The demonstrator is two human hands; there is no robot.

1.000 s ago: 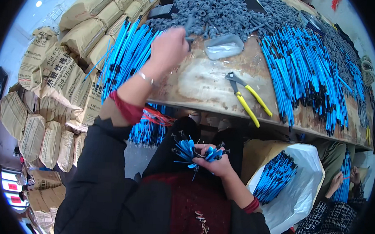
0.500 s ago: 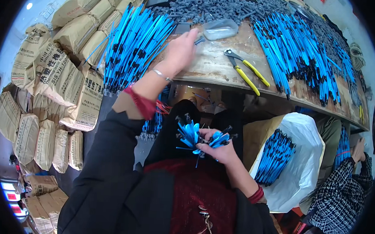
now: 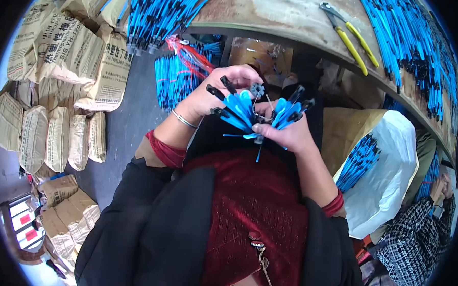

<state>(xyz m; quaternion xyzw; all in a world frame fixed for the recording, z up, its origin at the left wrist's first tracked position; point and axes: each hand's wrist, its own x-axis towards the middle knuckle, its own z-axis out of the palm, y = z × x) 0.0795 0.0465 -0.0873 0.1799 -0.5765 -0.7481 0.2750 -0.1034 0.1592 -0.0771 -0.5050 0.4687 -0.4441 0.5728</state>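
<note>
My right hand [image 3: 283,132] grips a fan of short blue sticks with black tips [image 3: 243,110] in front of my chest. My left hand [image 3: 223,89] has come against the same bunch and pinches a small grey gear-shaped piece [image 3: 257,89] at its top. A thin metal pin sticks out of the bunch between both hands. Both hands are below the edge of the worn wooden table [image 3: 275,14].
Piles of blue sticks [image 3: 417,44] lie on the table beside yellow-handled pliers [image 3: 351,38]. More blue sticks [image 3: 158,12] overhang the left edge. A white bag of blue sticks [image 3: 386,170] stands at right. Stacked paper sacks [image 3: 63,84] fill the left. Another person's hands [image 3: 439,185] are at far right.
My left hand has come back from the tabletop down to the bunch in my right hand, carrying a small grey piece. The view has tilted lower.
</note>
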